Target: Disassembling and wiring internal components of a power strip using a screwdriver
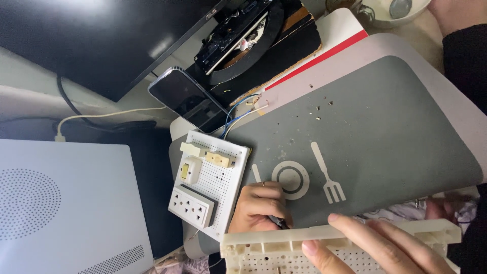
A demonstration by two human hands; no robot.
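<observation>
My left hand (257,207) is closed in a fist around a small dark tool (279,221), whose tip is hidden. It rests on the grey mat between two boards. My right hand (378,244) lies with its fingers flat over a cream perforated plastic board (264,249) at the bottom edge and holds it. To the left of my fist lies a white perforated board (223,182) carrying a white socket (192,205), a switch (188,171) and two small cream blocks (219,159). Blue and white wires (238,114) run from its far edge.
A grey mat (385,127) with a plate-and-fork picture, strewn with small crumbs, covers the table. A dark phone (187,99), a black monitor (91,35) and a white perforated case (61,203) stand to the left. Another hand in a black sleeve (459,15) is at top right, next to a bowl (390,12).
</observation>
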